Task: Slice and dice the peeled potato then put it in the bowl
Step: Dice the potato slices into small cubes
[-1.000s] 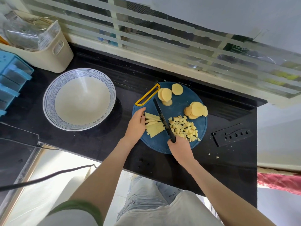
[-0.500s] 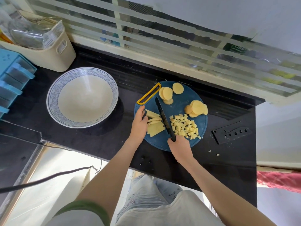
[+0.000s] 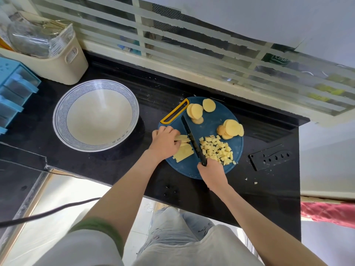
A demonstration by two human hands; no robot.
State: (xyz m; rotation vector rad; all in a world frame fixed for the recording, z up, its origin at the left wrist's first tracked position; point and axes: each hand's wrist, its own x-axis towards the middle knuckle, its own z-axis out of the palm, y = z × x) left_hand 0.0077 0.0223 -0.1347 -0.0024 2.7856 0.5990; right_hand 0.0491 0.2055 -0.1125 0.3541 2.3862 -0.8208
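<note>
A round blue cutting board point(image 3: 211, 120) with a yellow handle lies on the black counter. On it my left hand point(image 3: 165, 141) holds down a bundle of potato strips point(image 3: 183, 153) with curled fingers. My right hand point(image 3: 211, 172) grips the handle of a black knife point(image 3: 192, 139), whose blade lies across the strips' right ends. A pile of diced potato point(image 3: 216, 149) sits to the right of the blade. Two stacks of round potato slices point(image 3: 196, 111) point(image 3: 231, 128) rest at the board's far side. The white bowl point(image 3: 63, 112) with a blue patterned rim stands empty to the left.
A black knife sheath point(image 3: 270, 157) lies right of the board, with a few potato crumbs point(image 3: 250, 181) near it. A cream basket point(image 3: 63, 62) of packets and blue plastic drawers point(image 3: 13, 93) stand at the far left. The counter's front edge runs just below my hands.
My left hand has slid right over the strips, covering more of them. The knife stays on the strips beside the diced pile.
</note>
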